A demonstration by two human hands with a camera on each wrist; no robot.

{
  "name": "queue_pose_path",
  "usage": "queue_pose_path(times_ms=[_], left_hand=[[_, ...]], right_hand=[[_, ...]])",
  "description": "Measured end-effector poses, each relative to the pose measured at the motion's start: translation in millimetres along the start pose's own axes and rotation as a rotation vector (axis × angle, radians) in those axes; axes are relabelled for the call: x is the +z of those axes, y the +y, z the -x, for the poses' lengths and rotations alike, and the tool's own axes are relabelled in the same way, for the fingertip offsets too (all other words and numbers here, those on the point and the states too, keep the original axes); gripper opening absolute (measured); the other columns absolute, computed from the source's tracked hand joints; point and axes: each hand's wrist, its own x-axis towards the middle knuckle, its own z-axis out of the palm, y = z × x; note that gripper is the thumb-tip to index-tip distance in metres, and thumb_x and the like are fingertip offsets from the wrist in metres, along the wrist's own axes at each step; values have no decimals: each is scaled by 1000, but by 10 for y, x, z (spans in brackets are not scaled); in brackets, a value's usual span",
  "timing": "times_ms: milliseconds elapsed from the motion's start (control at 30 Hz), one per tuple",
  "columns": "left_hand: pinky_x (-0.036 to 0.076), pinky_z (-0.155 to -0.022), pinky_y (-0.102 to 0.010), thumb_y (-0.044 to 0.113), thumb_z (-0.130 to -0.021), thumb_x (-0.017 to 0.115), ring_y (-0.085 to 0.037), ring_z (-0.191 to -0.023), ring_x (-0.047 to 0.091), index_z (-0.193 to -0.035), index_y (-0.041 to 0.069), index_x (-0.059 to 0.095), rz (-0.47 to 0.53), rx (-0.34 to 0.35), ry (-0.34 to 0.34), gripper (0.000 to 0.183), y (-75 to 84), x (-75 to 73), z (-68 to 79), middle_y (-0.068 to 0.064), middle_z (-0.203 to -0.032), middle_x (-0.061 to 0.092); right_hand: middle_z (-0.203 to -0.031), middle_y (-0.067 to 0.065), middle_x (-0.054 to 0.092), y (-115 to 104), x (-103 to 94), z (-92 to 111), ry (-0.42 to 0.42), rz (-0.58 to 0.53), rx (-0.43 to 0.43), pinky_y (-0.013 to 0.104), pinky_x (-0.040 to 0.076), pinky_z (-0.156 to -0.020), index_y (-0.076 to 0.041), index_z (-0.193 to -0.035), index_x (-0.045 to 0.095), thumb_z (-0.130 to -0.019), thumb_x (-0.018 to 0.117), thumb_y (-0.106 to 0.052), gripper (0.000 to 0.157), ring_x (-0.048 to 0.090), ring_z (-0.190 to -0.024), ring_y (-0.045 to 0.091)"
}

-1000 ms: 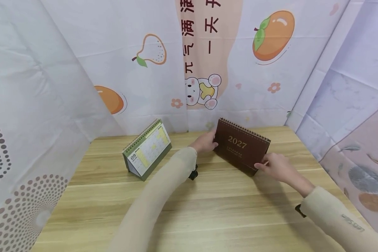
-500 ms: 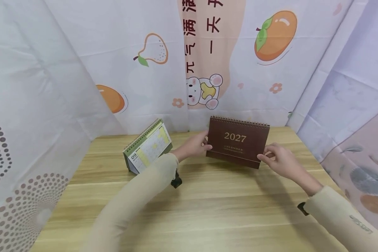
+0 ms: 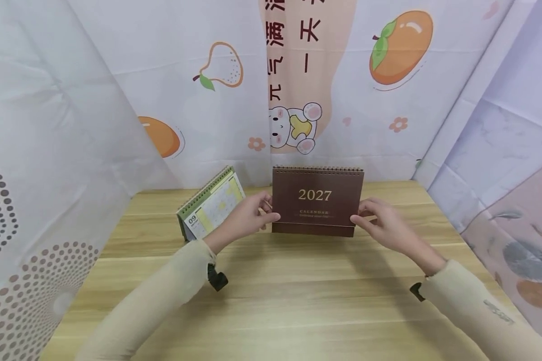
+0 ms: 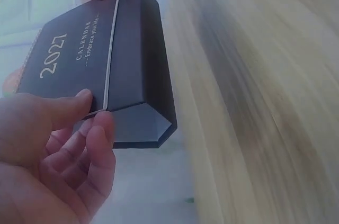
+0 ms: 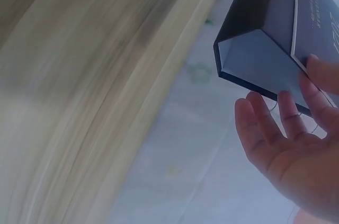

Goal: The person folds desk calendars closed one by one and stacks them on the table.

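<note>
A dark brown 2027 desk calendar [image 3: 316, 200] with a spiral top edge stands upright, cover facing me, near the back of the table. My left hand [image 3: 253, 215] pinches its left edge, thumb on the cover and fingers at the side. At the opposite edge my right hand [image 3: 386, 225] pinches it the same way. Seen from the left wrist, the calendar [image 4: 127, 49] shows its folded base and open triangular end, held a little above the wood. The right wrist view shows the calendar's other end [image 5: 259, 60] with fingers beside it.
A green-and-white desk calendar [image 3: 214, 203], open at 09, stands angled at the left, partly behind my left hand. The wooden table [image 3: 298, 301] reaches back to a white fruit-print curtain [image 3: 185, 100]. Patterned cloth [image 3: 519, 240] hangs along the right side.
The brown calendar has moved left and turned from an angle to face me squarely. Both hands have moved left with it. The green calendar has stayed in place.
</note>
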Motion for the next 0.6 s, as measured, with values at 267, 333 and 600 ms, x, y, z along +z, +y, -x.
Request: queue_pose_path(times_ms=[267,333,600], left_hand=[[57,-56,-35,19,-95,74,-20,-65,67,-110,7,58,44,-14,8,26,-81,-209,293,-6,-96,67],[57,-57,-38,18,-96,74,-23,-67,67,-111,6,57,64,-18,-1,25,-99,-250,342,-6,-96,67],[53,-54,-32,18,-98,70,-23,-68,65,-116,6,54,96,48,-9,27,-168,-315,453,-8,-100,66]], right_hand=[[-123,24,58,-123,166,-108,-4,-75,-78,40,61,-73,-2,-94,64,-96,70,-4,7,67,-101,37],[-130,26,54,-145,195,-127,-10,-100,-74,42,60,-74,-1,-95,65,-96,70,-4,6,66,-103,39],[-138,28,48,-206,243,-171,-41,-175,-47,48,59,-78,1,-96,66,-96,70,-3,6,64,-107,41]])
